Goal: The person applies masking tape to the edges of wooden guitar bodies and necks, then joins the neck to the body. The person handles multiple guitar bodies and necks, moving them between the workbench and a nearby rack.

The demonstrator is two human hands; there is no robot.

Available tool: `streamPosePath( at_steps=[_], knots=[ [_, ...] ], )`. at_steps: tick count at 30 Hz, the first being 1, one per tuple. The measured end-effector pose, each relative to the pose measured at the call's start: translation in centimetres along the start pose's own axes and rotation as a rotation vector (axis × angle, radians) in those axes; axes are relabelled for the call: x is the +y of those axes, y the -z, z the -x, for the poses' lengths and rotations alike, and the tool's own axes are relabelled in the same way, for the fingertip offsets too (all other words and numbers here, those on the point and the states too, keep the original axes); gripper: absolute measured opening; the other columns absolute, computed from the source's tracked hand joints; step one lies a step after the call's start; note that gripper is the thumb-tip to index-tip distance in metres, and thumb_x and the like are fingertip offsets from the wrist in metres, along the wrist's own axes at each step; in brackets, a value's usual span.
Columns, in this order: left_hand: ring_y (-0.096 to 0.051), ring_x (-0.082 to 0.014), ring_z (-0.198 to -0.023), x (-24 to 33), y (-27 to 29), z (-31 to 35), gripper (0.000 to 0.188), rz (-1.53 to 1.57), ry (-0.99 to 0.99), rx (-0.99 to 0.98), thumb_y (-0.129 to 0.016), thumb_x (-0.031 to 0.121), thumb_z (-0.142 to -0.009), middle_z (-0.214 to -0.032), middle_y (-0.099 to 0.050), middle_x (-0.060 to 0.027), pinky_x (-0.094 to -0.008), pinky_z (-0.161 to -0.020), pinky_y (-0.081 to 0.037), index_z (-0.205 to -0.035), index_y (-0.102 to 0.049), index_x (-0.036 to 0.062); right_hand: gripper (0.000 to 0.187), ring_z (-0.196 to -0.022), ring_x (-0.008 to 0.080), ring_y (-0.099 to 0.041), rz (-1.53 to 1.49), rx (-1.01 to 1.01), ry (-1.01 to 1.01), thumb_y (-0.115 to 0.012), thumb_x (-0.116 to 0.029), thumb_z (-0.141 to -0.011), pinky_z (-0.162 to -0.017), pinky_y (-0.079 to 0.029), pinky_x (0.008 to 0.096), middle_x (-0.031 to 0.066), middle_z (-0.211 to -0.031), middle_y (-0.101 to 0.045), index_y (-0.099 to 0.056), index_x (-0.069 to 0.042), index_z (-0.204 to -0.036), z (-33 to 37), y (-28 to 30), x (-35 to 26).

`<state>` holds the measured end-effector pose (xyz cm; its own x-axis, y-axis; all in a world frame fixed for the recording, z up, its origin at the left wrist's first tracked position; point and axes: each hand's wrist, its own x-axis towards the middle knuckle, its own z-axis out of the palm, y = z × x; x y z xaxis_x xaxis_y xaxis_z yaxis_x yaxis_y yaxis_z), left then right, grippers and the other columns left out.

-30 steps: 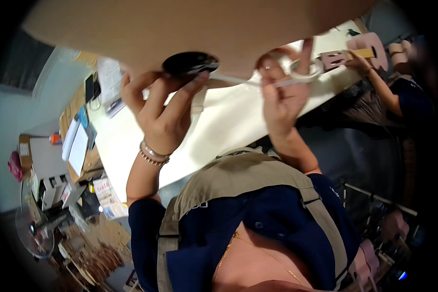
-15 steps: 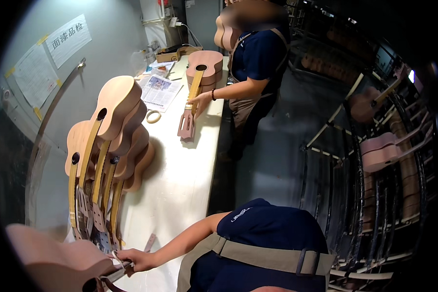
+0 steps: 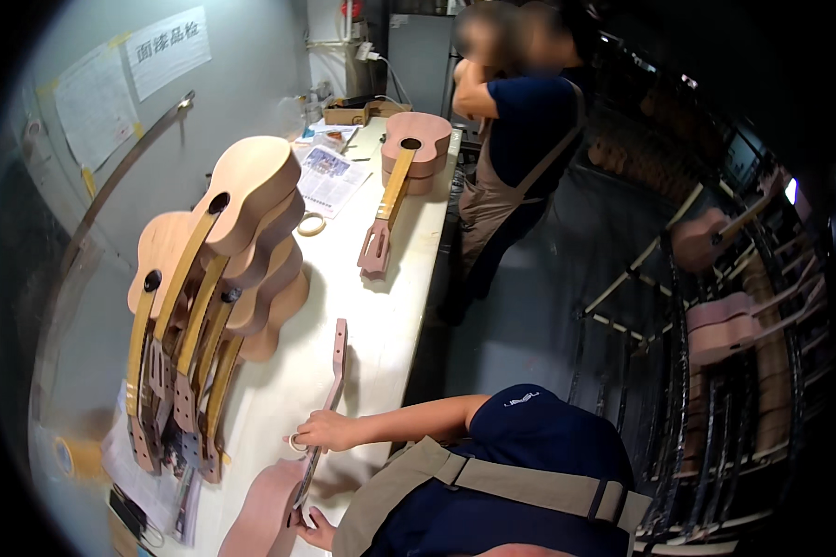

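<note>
An unfinished pinkish wooden ukulele [image 3: 265, 501] is tilted on its side over the near part of the table, its neck pointing away from me. My right hand [image 3: 328, 431] is closed round its neck, and a small ring of tape [image 3: 296, 443] hangs at the fingers. Lower down, my left hand [image 3: 318, 529] grips the edge where neck and body meet; some of its fingers are hidden. To the left, several pale unfinished ukuleles [image 3: 251, 186] lie stacked, with masking tape along their necks. Another pinkish ukulele [image 3: 416, 135] rests on more bodies farther up the table.
The white table [image 3: 381, 316] runs along a grey wall with paper sheets. On it are a tape roll [image 3: 311, 224], a newspaper [image 3: 330, 181] and a cardboard box [image 3: 346, 113]. A co-worker [image 3: 529, 139] stands at the far right side. Racks with instruments [image 3: 720, 325] stand right.
The ukulele in my hands has swung from the lower left to the right, and its headstock now shows. My left hand has come into view. The co-worker's hand has left the far ukulele.
</note>
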<state>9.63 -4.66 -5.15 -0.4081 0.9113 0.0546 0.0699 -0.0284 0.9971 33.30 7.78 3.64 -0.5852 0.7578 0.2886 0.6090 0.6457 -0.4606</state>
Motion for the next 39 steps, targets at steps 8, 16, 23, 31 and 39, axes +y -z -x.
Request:
streamPosePath(
  at_steps=[8,16,23,31,39],
  knots=[
    [-0.045,-0.0253,-0.112,3.1,-2.4,0.6,0.039,0.018,0.157,0.021,-0.061,0.011,-0.083,-0.117,-0.049,-0.0166,-0.0364,-0.095,-0.036,-0.114,-0.047,-0.0068,0.099,-0.118,0.0281,-0.042,-0.025,-0.001,-0.12,-0.078,-0.031,-0.058,-0.095,-0.036,0.0401,0.0133,-0.129,-0.04,-0.026,-0.005,-0.138,0.3,2.5,-1.3],
    [-0.049,-0.027,-0.11,6.3,-3.7,-1.0,0.038,-0.032,0.106,-0.031,-0.059,0.01,-0.082,-0.119,-0.053,-0.0184,-0.0371,-0.098,-0.033,-0.115,-0.052,-0.0092,0.06,-0.119,0.0303,-0.044,-0.728,0.617,-0.231,-0.072,-0.027,-0.072,-0.096,-0.036,0.0418,0.0169,-0.133,-0.041,-0.049,-0.001,-0.12,-1.2,-0.7,-5.4],
    [-0.049,-0.0253,-0.112,7.4,-3.5,0.4,0.027,-0.084,0.065,0.088,-0.063,0.008,-0.081,-0.114,-0.057,-0.0148,-0.034,-0.097,-0.036,-0.105,-0.06,-0.0032,0.04,-0.096,0.0193,-0.058,-0.404,0.525,-0.339,-0.062,-0.002,-0.076,-0.107,-0.018,0.045,0.0054,-0.101,-0.063,-0.058,-0.007,-0.116,0.7,-0.9,-3.1],
    [-0.056,-0.0214,-0.094,8.7,-3.1,-0.6,0.018,-0.366,-0.128,0.01,-0.064,0.003,-0.078,-0.095,-0.063,-0.0091,-0.0305,-0.078,-0.046,-0.096,-0.063,0.0015,0.043,-0.086,0.0147,-0.059,-0.351,0.526,-0.32,-0.064,-0.005,-0.074,-0.107,-0.017,0.0496,-0.0009,-0.092,-0.061,-0.06,-0.015,-0.116,1.0,-1.9,-1.6],
    [-0.054,-0.0121,-0.047,8.2,-1.0,-3.3,0.012,-0.512,-0.494,-0.176,-0.066,0.0,-0.073,-0.072,-0.064,-0.0053,-0.022,-0.045,-0.043,-0.083,-0.061,0.0028,0.045,-0.087,0.0136,-0.059,-0.326,0.539,-0.293,-0.064,-0.003,-0.073,-0.107,-0.019,0.0483,-0.001,-0.089,-0.062,-0.06,-0.014,-0.116,1.0,-2.2,-1.6]
  ],
)
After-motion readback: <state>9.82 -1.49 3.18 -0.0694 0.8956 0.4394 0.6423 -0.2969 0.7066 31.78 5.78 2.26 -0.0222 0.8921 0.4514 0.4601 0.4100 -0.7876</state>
